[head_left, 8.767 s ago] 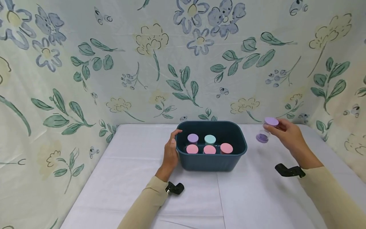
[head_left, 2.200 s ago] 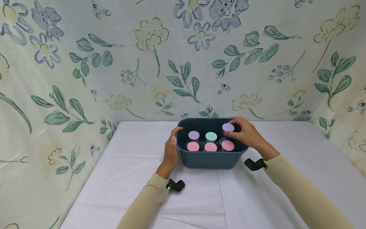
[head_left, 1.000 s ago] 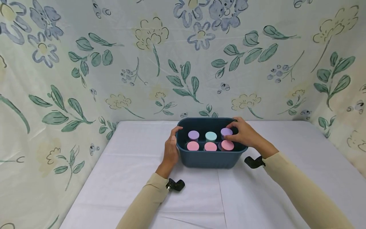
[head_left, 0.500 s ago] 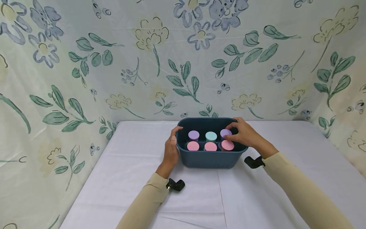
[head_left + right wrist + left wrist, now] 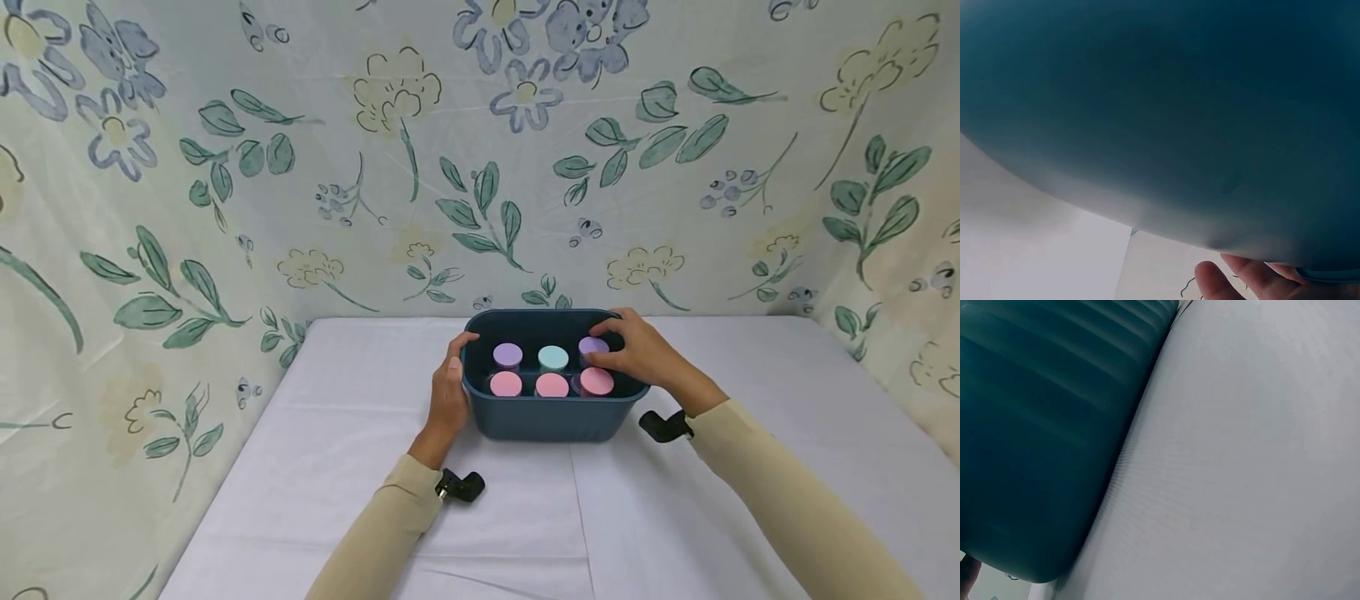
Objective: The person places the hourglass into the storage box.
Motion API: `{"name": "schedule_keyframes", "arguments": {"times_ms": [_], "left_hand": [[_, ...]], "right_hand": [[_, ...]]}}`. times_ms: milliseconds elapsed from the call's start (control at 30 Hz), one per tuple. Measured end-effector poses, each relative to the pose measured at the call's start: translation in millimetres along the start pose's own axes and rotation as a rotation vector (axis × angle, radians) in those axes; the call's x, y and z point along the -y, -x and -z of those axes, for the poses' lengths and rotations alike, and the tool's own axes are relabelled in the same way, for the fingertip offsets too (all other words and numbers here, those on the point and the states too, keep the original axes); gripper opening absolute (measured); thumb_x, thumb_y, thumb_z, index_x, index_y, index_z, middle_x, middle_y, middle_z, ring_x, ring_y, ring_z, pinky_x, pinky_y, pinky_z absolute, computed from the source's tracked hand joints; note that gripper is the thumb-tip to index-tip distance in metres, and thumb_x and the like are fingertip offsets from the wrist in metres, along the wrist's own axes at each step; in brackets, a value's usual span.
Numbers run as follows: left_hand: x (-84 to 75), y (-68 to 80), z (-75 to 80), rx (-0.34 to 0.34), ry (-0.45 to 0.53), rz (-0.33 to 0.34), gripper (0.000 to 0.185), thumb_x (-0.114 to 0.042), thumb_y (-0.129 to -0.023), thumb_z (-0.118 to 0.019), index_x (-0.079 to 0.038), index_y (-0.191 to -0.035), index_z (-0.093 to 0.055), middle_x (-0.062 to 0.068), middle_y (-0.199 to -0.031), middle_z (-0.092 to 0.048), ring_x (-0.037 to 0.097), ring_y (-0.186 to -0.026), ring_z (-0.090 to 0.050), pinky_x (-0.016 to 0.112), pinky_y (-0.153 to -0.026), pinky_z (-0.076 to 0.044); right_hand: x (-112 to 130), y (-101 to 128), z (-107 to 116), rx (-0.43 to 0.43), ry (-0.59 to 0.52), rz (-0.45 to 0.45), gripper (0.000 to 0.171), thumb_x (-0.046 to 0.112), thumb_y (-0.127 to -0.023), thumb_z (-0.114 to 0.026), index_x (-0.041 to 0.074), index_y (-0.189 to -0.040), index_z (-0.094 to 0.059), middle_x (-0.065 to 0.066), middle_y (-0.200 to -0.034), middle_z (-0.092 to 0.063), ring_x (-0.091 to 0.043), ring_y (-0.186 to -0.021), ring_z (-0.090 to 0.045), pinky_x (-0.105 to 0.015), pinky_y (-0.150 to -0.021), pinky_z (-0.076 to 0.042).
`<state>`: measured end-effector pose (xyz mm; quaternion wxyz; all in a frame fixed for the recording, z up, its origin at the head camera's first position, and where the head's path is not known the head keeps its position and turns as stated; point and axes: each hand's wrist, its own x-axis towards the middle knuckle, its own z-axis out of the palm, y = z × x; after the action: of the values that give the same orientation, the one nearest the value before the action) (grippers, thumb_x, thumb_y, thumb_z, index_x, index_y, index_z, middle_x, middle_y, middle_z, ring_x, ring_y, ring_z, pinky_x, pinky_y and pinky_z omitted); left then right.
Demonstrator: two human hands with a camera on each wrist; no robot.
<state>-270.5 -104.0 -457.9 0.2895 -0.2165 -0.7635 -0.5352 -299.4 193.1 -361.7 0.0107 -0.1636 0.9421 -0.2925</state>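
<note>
A dark teal bin (image 5: 551,421) stands mid-table and holds several small jars in two rows. The front row has three pink lids (image 5: 552,385). The back row has a purple lid (image 5: 507,356), a teal lid (image 5: 552,357) and another purple-lidded jar (image 5: 591,345) at the right. My right hand (image 5: 609,346) reaches over the bin's right rim, its fingers curled round that back-right jar's lid. My left hand (image 5: 453,367) grips the bin's left rim, thumb on top. The left wrist view shows the bin's ribbed wall (image 5: 1041,437). The right wrist view shows the blurred wall (image 5: 1160,112) and fingertips (image 5: 1241,281).
White cloth (image 5: 360,467) covers the table, and its bare surface shows in the left wrist view (image 5: 1241,456). A floral curtain (image 5: 375,167) closes in the back and both sides. Black camera mounts sit at my left wrist (image 5: 461,486) and right wrist (image 5: 663,426).
My right hand brought the purple-lidded jar from the table's right side and lowered it into the bin's back-right spot. In the last second it barely moved. The left hand stayed on the rim.
</note>
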Motion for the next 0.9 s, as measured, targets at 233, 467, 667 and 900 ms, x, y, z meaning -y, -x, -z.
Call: {"name": "schedule_keyframes", "arguments": {"times_ms": [233,467,667,900], "left_hand": [[0.2,0.9,-0.8,0.004,-0.011,0.016,0.056,-0.04,-0.103,-0.011,-0.013,-0.138,-0.044,0.004,-0.144,-0.048,0.018,-0.137,-0.038,0.04,-0.113,-0.028],[1.8,1.1,-2.3,0.012,0.005,0.008,0.052,-0.033,-0.103,-0.014,-0.012,-0.141,-0.043,0.004,-0.146,-0.046,0.017,-0.138,-0.037,0.04,-0.113,-0.028],[-7.8,-2.1,0.5,0.038,0.003,0.018,0.051,-0.025,-0.103,-0.015,-0.013,-0.146,-0.038,0.005,-0.15,-0.04,0.019,-0.139,-0.035,0.042,-0.114,-0.026],[-2.4,-2.2,10.7,0.073,-0.032,0.014,0.053,-0.037,-0.103,-0.016,-0.018,-0.151,-0.03,-0.001,-0.151,-0.039,0.017,-0.137,-0.038,0.041,-0.112,-0.03]], "right_hand": [[-4,1,-1,-0.009,-0.035,0.016,0.053,0.035,-0.085,-0.072,0.001,-0.123,-0.06,-0.026,-0.146,-0.029,-0.046,-0.132,-0.03,-0.068,-0.103,-0.027],[-7,2,3,-0.022,-0.057,0.044,0.052,0.04,-0.088,-0.067,0.006,-0.126,-0.06,-0.025,-0.15,-0.029,-0.047,-0.136,-0.027,-0.07,-0.103,-0.026],[-8,5,13,-0.062,-0.062,0.067,0.052,0.043,-0.089,-0.065,0.007,-0.126,-0.06,-0.022,-0.15,-0.033,-0.044,-0.137,-0.028,-0.069,-0.103,-0.027],[-6,12,21,-0.1,-0.118,0.108,0.052,0.038,-0.089,-0.067,0.005,-0.128,-0.057,-0.02,-0.149,-0.035,-0.039,-0.136,-0.033,-0.059,-0.103,-0.036]]}}
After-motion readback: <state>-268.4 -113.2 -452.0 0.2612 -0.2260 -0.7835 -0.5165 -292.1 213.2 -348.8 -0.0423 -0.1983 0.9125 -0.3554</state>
